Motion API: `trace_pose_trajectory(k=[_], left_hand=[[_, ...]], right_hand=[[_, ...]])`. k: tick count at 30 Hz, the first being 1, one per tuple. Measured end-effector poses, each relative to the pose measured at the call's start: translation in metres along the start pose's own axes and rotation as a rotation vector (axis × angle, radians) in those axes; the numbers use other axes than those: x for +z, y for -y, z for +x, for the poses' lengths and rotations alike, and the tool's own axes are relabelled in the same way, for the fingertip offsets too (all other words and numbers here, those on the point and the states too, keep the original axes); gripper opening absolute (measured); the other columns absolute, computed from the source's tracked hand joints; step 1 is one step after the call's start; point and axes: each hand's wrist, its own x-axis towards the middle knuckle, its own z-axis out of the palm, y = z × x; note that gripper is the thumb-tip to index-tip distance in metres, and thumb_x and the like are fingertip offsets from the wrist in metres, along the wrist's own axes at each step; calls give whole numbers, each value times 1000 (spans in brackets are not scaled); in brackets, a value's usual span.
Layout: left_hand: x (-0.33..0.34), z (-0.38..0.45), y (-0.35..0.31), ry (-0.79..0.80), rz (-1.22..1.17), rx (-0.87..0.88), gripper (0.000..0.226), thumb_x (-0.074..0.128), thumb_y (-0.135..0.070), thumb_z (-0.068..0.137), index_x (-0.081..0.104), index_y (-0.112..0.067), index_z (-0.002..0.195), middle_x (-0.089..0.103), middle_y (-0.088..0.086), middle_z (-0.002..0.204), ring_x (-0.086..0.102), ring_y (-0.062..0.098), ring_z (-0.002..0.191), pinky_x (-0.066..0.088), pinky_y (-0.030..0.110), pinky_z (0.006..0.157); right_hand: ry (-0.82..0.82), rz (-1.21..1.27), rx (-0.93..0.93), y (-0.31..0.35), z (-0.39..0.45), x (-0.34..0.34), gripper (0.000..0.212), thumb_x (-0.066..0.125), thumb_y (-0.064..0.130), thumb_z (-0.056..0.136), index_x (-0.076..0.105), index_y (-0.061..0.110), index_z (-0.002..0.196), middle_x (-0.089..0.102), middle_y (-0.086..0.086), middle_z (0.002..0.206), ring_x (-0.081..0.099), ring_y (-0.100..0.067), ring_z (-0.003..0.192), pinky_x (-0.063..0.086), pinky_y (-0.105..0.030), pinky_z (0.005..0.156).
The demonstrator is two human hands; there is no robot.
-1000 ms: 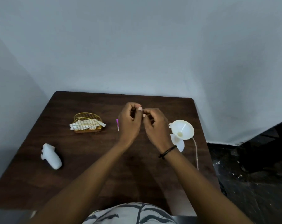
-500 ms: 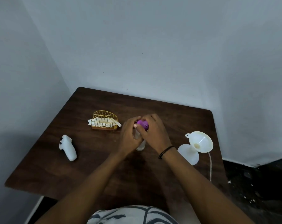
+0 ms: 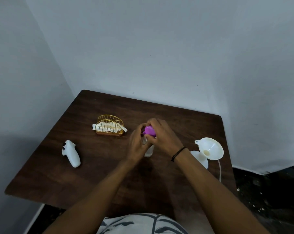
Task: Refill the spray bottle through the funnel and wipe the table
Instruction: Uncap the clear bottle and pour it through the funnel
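Dark wooden table (image 3: 95,174) fills the lower middle, set into a corner of pale walls; person's patterned garment (image 3: 142,223) at 6 o'clock edge. Both hands meet near table centre; left hand (image 3: 137,146) wraps curled fingers round the clear spray bottle (image 3: 149,152), which stands upright on the table; right hand (image 3: 163,137), black band on wrist, curls over the purple spray head (image 3: 150,130) on top of the bottle. White funnel (image 3: 210,149) at 3 o'clock of the hands, tilted, resting on a white rounded piece (image 3: 201,160); thin tube (image 3: 219,171) just beside it near table edge. Gold wire holder (image 3: 110,127) with white wipes (image 3: 109,128) at 10 o'clock of the hands. White controller (image 3: 71,153) lying at 9 o'clock, well apart.
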Motion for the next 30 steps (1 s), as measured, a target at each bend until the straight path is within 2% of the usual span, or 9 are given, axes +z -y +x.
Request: trace_pose_trajectory(k=[4, 8, 10, 13, 18, 22, 24, 26, 30], left_hand=[[-2, 2, 3, 43, 16, -10, 75, 65, -66, 77, 42, -31, 139, 59, -7, 134, 57, 3, 120, 50, 23, 95], [2, 1, 5, 11, 60, -20, 77, 71, -35, 86, 36, -12, 150, 51, 10, 148, 51, 25, 133, 48, 43, 106], [2, 1, 5, 11, 77, -27, 78, 71, -30, 88, 31, -12, 152, 46, 10, 152, 49, 25, 136, 46, 45, 108], [1, 1, 6, 29, 82, -28, 86, 75, -31, 85, 27, -12, 154, 48, 11, 151, 48, 25, 137, 45, 41, 109], [3, 0, 6, 23, 101, -23, 84, 72, -36, 86, 27, -14, 154, 42, 10, 155, 44, 26, 140, 39, 33, 106], [3, -1, 5, 31, 117, -36, 95, 57, -62, 78, 24, -18, 155, 46, 8, 152, 42, 13, 135, 38, 32, 103], [3, -2, 7, 27, 126, -30, 91, 57, -57, 80, 24, -18, 155, 49, 9, 149, 46, 19, 135, 43, 39, 105], [2, -2, 8, 18, 131, -32, 84, 64, -43, 87, 23, -18, 155, 49, 9, 150, 49, 23, 135, 46, 46, 107], [4, 2, 10, 16, 161, -25, 84, 70, -32, 89, 21, -17, 156, 39, 8, 157, 43, 23, 140, 42, 38, 109]], right_hand=[[118, 103, 8, -3, -2, -5, 57, 70, 19, 82, 43, 30, 132, 53, 0, 132, 49, -15, 116, 51, -32, 94], [-70, -197, 96, 2, -3, 2, 72, 61, 64, 79, 42, 26, 137, 49, -3, 131, 50, -20, 112, 48, -33, 89], [-142, -211, 101, 3, -3, 2, 58, 66, 54, 82, 50, 22, 128, 52, -2, 122, 53, -20, 105, 47, -31, 85], [-83, -147, -4, 3, -7, 2, 56, 69, 32, 77, 50, 20, 129, 54, -4, 129, 52, -23, 115, 47, -44, 98], [-194, -253, 202, 4, -1, 8, 66, 62, 61, 80, 44, 25, 132, 55, -2, 129, 54, -22, 113, 49, -42, 95], [-67, -86, 102, -4, -7, 9, 65, 70, 39, 78, 42, 28, 136, 52, -2, 134, 49, -22, 118, 52, -45, 97], [-94, -107, 93, -4, -9, 12, 77, 66, 49, 75, 35, 29, 143, 43, -3, 146, 40, -25, 130, 43, -44, 106], [-177, -156, 174, -1, -8, 15, 84, 63, 65, 74, 36, 26, 144, 43, -4, 144, 41, -24, 128, 40, -40, 101], [-208, -45, 117, -4, -12, 17, 72, 73, 43, 82, 43, 20, 143, 53, -4, 140, 52, -21, 125, 47, -40, 103]])
